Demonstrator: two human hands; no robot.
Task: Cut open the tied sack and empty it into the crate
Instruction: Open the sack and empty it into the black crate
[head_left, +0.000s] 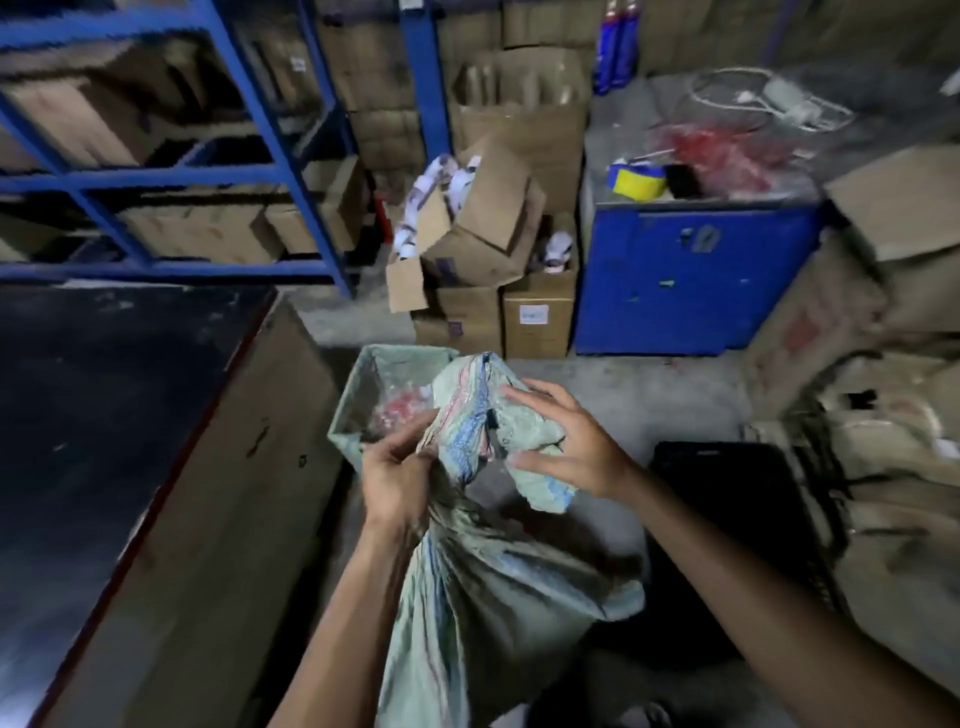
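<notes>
A pale green woven sack (483, 587) with blue and red stripes stands on the floor between my arms. My left hand (392, 475) grips the bunched neck of the sack from the left. My right hand (566, 441) rests on the loose top fabric with its fingers spread, pressing it from the right. Just behind the sack sits a light green crate (358, 384) holding some red and white items. A black crate (727, 493) lies on the floor to the right. No cutting tool is visible.
A dark-topped table (104, 415) with a wooden side fills the left. Blue metal shelving (171, 176) with cartons stands behind it. Stacked cardboard boxes (483, 270) and a blue cabinet (691, 275) are ahead. Flattened cardboard (883, 467) piles up at right.
</notes>
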